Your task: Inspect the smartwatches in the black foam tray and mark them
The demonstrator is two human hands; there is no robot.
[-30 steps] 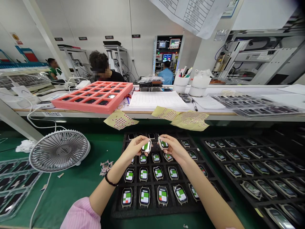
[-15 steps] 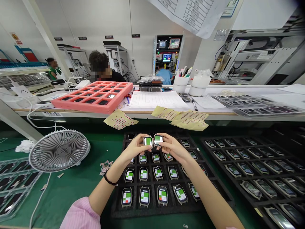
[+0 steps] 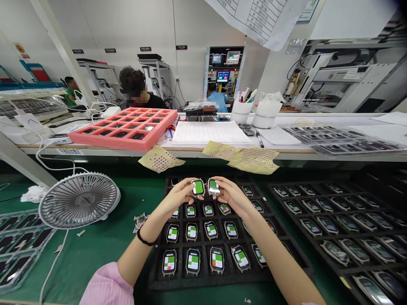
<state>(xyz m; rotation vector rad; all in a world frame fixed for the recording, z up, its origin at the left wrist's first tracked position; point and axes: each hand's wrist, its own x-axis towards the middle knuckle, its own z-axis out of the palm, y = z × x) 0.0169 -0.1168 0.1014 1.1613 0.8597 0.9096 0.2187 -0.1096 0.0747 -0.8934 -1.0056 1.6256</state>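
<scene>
I see a black foam tray (image 3: 210, 285), a round grey fan (image 3: 85, 201) off its left edge; toward the tray's far edge, the left hand (image 3: 182, 192) pinches a rounded-square, pale-framed watch (image 3: 198, 187), the right hand (image 3: 233, 195) another watch (image 3: 213, 186), screens partly green; beyond hang yellow dotted paper sheets (image 3: 252, 160).

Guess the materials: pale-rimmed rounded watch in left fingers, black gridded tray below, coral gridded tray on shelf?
Pale-rimmed rounded watch: likely smooth glass or clear plastic face, lit screen showing through; rim metal or plastic, unclear.
Black gridded tray: probably matte foam; thick, rough-looking edges.
Coral gridded tray: seems matte foam; thick, evenly coloured walls.
</scene>
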